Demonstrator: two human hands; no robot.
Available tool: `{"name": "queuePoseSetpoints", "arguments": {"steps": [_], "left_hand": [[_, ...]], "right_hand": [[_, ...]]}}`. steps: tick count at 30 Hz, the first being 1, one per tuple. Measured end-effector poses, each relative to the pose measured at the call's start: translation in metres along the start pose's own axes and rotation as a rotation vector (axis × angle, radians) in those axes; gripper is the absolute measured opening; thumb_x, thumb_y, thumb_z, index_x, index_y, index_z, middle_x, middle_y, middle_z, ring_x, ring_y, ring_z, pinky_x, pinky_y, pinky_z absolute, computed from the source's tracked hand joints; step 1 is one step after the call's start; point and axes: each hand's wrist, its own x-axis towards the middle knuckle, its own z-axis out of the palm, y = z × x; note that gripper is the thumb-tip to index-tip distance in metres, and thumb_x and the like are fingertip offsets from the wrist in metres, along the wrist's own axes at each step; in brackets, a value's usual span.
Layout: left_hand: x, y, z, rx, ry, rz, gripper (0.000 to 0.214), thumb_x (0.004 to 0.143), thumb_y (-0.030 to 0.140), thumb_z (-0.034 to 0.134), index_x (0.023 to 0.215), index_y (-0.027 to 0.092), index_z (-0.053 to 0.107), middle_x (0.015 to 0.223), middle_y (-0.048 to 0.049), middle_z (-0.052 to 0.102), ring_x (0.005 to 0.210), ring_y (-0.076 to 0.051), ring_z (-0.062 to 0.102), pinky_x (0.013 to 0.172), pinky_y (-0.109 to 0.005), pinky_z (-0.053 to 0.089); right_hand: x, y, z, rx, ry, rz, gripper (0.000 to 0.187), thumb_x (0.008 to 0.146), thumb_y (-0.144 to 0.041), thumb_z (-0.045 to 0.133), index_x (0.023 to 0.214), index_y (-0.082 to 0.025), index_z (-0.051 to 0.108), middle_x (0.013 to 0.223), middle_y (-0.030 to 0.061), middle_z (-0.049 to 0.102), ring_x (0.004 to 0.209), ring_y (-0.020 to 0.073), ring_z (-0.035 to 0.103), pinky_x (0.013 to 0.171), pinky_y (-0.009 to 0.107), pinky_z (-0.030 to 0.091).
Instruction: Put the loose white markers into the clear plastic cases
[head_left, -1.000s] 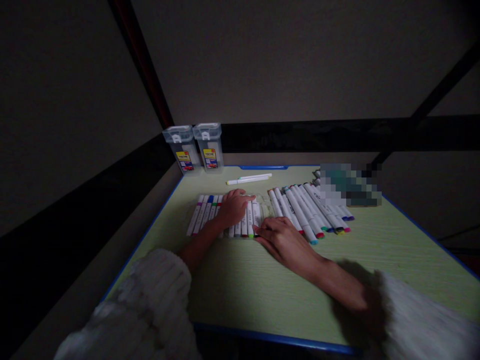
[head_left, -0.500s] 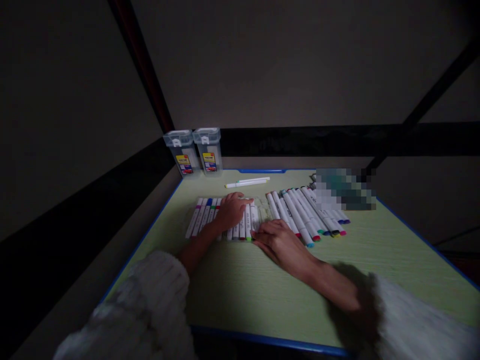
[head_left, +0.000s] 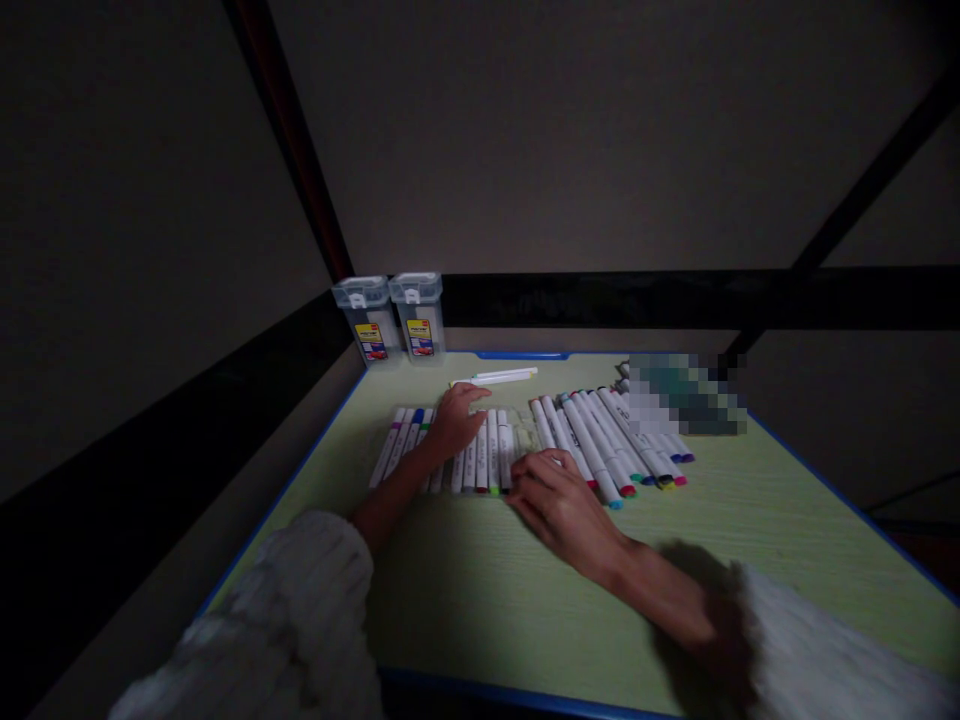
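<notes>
White markers (head_left: 493, 455) with coloured bands and ends lie side by side in a clear plastic tray (head_left: 527, 430) on the table. My left hand (head_left: 457, 420) is over the middle of this row, its fingers stretched toward the far side and apart; it covers several markers. At the tray's near right corner is my right hand (head_left: 559, 505), with its fingers bent and drawn together close to the end of the last marker. What those fingertips hold, if anything, is hidden. Right of the tray, a pile of loose markers (head_left: 600, 445) lies slanted beyond my right hand.
Two lidded clear containers (head_left: 418, 325) with yellow labels stand at the table's back left corner. Two slim markers (head_left: 502, 377) lie behind the tray. A blurred-out dark green item (head_left: 686, 395) is at the back right. The pale green table (head_left: 465, 590) has a blue edge.
My left hand has drawn back to the left from the far end of the tray's last marker, uncovering it. My right hand stays almost in place. The view has tilted up slightly.
</notes>
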Motion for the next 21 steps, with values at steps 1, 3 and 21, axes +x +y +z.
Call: {"name": "queuePoseSetpoints", "arguments": {"steps": [1, 3, 21], "left_hand": [[0.004, -0.002, -0.001, -0.002, 0.023, -0.009, 0.034, 0.067, 0.012, 0.050, 0.100, 0.016, 0.059, 0.104, -0.0067, 0.055, 0.104, -0.018, 0.049, 0.097, -0.034, 0.036], [0.013, -0.004, -0.005, 0.007, 0.053, -0.044, 0.034, 0.066, 0.011, 0.052, 0.099, 0.015, 0.059, 0.102, -0.0063, 0.056, 0.103, -0.017, 0.049, 0.096, -0.032, 0.037], [0.043, -0.044, 0.006, 0.209, 0.130, -0.280, 0.030, 0.070, 0.015, 0.053, 0.100, 0.014, 0.056, 0.096, -0.0070, 0.057, 0.094, -0.019, 0.053, 0.091, -0.032, 0.039]], "right_hand": [[0.000, 0.000, 0.000, -0.007, -0.009, 0.007, 0.019, 0.086, -0.017, 0.042, 0.071, -0.016, 0.054, 0.076, 0.0043, 0.056, 0.074, 0.0155, 0.050, 0.077, 0.032, 0.034], [0.001, -0.001, 0.000, -0.030, -0.031, 0.018, 0.019, 0.086, -0.019, 0.041, 0.071, -0.016, 0.052, 0.073, 0.0040, 0.055, 0.071, 0.0158, 0.050, 0.076, 0.032, 0.035], [0.005, -0.006, -0.005, -0.050, -0.180, 0.053, 0.021, 0.088, -0.022, 0.040, 0.069, -0.017, 0.048, 0.067, 0.0017, 0.057, 0.065, 0.0158, 0.053, 0.073, 0.031, 0.030]]}}
